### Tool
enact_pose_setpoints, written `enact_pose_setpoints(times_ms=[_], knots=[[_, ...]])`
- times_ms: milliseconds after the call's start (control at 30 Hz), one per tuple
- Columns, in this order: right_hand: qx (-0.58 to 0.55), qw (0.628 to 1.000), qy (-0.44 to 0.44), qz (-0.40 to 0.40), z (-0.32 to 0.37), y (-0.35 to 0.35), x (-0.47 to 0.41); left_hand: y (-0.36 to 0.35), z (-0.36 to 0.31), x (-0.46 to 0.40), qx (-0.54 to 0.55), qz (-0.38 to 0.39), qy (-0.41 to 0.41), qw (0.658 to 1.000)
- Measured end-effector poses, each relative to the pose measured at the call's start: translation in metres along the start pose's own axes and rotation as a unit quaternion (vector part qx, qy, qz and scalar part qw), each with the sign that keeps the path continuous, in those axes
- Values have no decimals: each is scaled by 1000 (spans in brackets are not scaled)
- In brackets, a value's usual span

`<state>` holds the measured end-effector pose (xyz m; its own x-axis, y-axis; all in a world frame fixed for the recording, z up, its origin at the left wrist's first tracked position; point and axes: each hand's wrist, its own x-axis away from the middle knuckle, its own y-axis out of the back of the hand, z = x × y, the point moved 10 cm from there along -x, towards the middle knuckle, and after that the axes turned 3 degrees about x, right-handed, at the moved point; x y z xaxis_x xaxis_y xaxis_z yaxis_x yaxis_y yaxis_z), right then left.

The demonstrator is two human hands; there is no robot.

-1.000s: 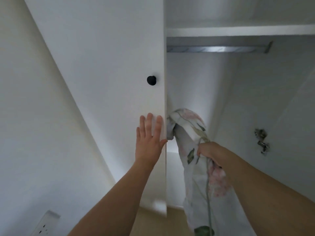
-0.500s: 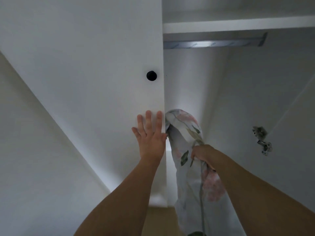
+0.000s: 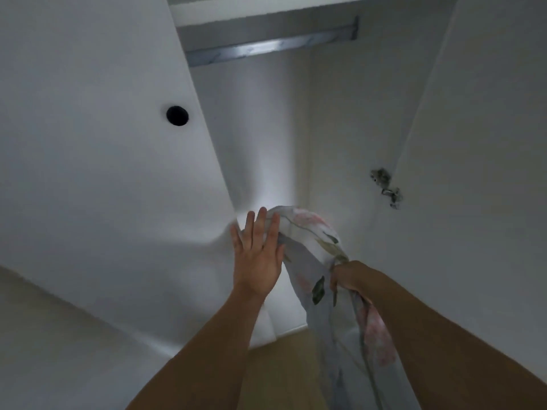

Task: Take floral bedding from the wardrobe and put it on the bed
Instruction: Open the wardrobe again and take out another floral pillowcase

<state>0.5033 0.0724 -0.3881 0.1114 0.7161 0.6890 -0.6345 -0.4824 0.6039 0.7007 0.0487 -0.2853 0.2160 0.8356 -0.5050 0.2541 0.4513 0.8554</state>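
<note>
Floral bedding (image 3: 310, 241) hangs in the open mouth of the white wardrobe (image 3: 340, 128), bunched into a rope-like fold that arcs up beside the door edge and then drops past the lower frame edge. Print: pale ground, pink blooms, dark green leaves. Right hand (image 3: 347, 276) is clenched around the cloth partway down the fold, fingers wrapped into the fabric. Left hand (image 3: 257, 255) is flat and spread, fingers extended, palm against the edge of the left wardrobe door (image 3: 103, 158); its fingertips overlap the top curve of the bedding, though actual contact with the cloth cannot be told. Round black knob (image 3: 177, 115) sits on that door, well above the hand. Inside: metal hanging rail (image 3: 266, 48) under a shelf (image 3: 266, 7). Metal hinge (image 3: 386, 187) on the right panel. Tan floor (image 3: 281, 365) shows below, between the forearms.
</note>
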Motion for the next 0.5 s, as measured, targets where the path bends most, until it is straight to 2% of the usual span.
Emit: enact_pose_setpoints(times_ms=[167, 300, 400, 500], knots=[[-35, 997, -55, -51, -91, 3, 32, -26, -75, -2, 57, 58, -117, 990], [-77, 988, -106, -78, -158, 15, 92, -30, -164, 10, 94, 100, -239, 961], [-108, 976, -165, -90, -212, 17, 156, -13, -243, 29, 128, 102, -334, 928], [-214, 944, -238, -84, -268, -2, 222, 20, -327, 60, 167, 62, -470, 865]])
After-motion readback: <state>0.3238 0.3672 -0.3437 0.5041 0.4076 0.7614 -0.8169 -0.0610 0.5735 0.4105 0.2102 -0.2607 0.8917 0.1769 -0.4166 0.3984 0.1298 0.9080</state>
